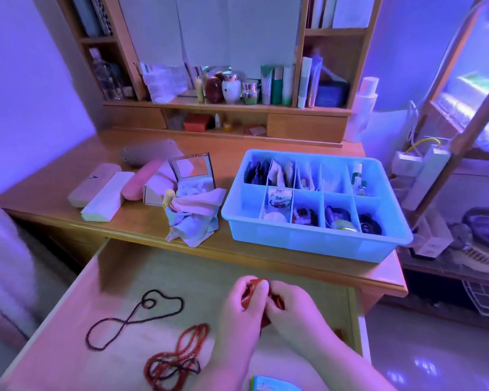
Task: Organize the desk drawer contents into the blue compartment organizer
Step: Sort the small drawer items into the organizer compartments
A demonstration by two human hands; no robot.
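Over the open drawer (pixel 119 266), my left hand (pixel 242 309) and my right hand (pixel 290 309) together hold a small red item (pixel 255 286), fingers curled round it; most of it is hidden. A dark bead necklace (pixel 141 314) and a red bead necklace (pixel 178 354) lie on the drawer floor to the left of my hands. The blue compartment organizer (pixel 308 241) stands on the desk beyond the drawer, at the right, with small items in most of its compartments.
Glasses cases (pixel 102 190), a small mirror box (pixel 192 170) and crumpled cloths (pixel 192 218) lie on the desk left of the organizer. A blue-green box corner (pixel 274 385) shows at the bottom edge. Shelves with bottles stand at the back.
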